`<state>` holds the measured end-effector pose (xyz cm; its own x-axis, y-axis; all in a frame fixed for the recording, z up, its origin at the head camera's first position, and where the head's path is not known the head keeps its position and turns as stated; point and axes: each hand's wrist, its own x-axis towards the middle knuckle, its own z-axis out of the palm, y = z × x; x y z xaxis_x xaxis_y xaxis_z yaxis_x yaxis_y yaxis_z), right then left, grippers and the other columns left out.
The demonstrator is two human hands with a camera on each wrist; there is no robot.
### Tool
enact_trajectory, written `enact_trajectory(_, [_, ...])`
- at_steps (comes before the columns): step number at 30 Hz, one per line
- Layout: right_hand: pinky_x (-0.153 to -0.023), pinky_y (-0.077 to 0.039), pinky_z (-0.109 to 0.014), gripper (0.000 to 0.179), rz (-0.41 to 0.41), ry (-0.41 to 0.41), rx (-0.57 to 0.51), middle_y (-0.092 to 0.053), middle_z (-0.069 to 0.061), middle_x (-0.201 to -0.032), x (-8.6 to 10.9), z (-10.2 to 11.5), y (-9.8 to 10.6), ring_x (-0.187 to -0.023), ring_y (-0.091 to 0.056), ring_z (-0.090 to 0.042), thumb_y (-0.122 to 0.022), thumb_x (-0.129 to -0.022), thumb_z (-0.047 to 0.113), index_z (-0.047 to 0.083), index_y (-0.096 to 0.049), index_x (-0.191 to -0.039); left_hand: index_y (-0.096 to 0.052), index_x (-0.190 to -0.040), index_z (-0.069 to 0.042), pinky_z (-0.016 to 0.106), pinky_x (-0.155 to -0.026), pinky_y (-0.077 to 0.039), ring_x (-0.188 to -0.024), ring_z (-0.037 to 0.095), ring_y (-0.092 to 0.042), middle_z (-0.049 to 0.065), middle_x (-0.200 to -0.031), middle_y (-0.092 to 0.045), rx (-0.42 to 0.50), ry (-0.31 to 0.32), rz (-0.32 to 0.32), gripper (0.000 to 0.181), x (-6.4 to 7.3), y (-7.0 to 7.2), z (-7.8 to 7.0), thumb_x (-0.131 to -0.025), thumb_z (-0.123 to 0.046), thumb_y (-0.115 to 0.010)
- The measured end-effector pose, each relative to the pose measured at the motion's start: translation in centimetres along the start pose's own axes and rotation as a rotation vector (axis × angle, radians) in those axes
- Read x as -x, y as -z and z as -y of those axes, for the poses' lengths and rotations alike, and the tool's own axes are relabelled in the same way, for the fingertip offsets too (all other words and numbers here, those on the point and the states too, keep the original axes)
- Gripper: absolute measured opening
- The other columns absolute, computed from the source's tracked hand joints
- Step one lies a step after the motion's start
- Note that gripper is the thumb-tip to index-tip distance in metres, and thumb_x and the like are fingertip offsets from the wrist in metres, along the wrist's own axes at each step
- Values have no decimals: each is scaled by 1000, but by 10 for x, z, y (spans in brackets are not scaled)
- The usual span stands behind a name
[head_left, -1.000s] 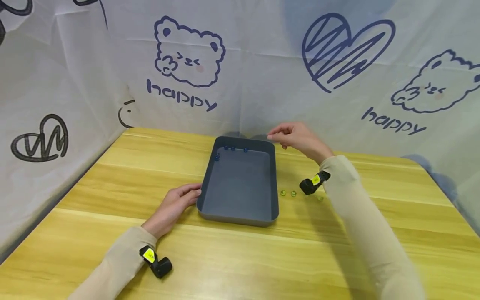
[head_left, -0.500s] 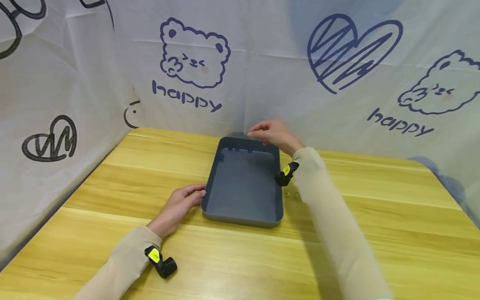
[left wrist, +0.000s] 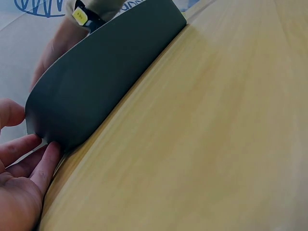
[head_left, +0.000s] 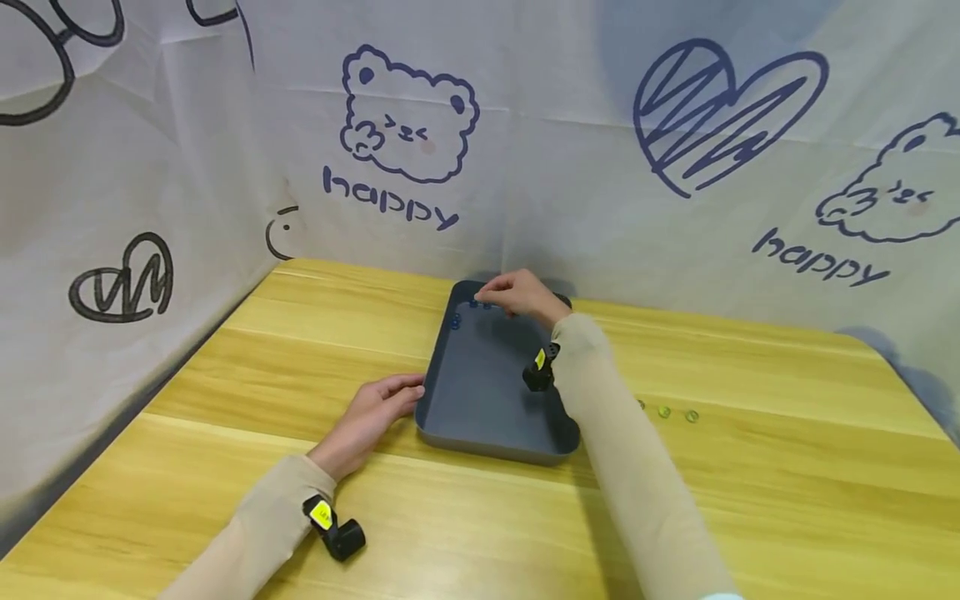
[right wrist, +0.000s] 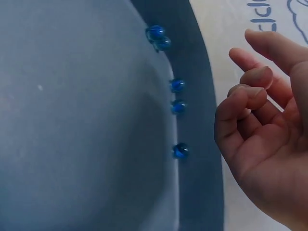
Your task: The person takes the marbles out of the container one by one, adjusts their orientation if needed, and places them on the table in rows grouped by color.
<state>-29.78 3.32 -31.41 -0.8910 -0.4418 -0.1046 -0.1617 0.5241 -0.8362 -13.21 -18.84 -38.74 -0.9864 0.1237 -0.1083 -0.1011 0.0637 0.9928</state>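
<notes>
In the head view, my left hand (head_left: 375, 415) rests with its fingers against the outer left wall of a dark grey tray (head_left: 487, 400). The left wrist view has its thumb and fingers (left wrist: 45, 166) touching the tray wall (left wrist: 91, 82) near a corner. My right hand (head_left: 521, 296) hovers over the tray's far end. Seen from the right wrist, that hand (right wrist: 267, 120) has loosely bent fingers and nothing visible between them. Several blue glass marbles (right wrist: 177, 85) lie in the tray along its far wall and corner.
Several green-yellow glass marbles (head_left: 664, 412) lie on the wooden table (head_left: 750, 475), right of the tray; my right sleeve (head_left: 615, 450) may cover others. A white printed cloth (head_left: 562, 183) hangs behind the table, close to the tray's far edge.
My right hand has moved left from beyond the tray's far right corner and come down over its far end. My left hand stays at the tray wall. The head view has shifted slightly.
</notes>
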Motion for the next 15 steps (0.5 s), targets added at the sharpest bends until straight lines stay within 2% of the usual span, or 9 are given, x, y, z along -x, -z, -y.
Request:
enact_trajectory(4, [-65, -46, -33, 28, -17, -2, -9, -56, -18, -78, -4, -5, -6, -58, -46, -18, -67, -93, 23, 2, -72, -113, -52, -135, 6, 36, -100, -46, -116, 29, -56, 22, -135, -52, -5, 3, -12, 41, -1, -2, -1, -99, -14, -53])
enact_trajectory(8, [-66, -48, -33, 27, -24, 10, -29, -60, -22, -91, -9, -7, -12, -60, -47, -17, -67, -93, 21, 2, -72, -112, -52, -134, 7, 36, -100, -46, -115, 29, -57, 22, -134, -53, -4, 6, -17, 40, -1, -2, -2, -99, -13, -52])
enact_trajectory(12, [-67, -49, -34, 28, -38, 1, -56, -64, -17, -100, -12, -9, -20, -62, -47, -17, -68, -93, 19, 2, -71, -114, -52, -134, 7, 36, -100, -46, -114, 29, -58, 23, -133, -53, 1, 6, -21, 41, 0, -2, -2, -99, -13, -52])
enact_trajectory(15, [-63, -48, -30, 26, -54, -18, -56, -65, -11, -97, -14, -12, -26, -63, -48, -16, -69, -91, 19, 3, -73, -112, -51, -134, 8, 37, -101, -45, -114, 29, -58, 22, -133, -54, 2, 9, -24, 41, 1, -3, -2, -99, -13, -52])
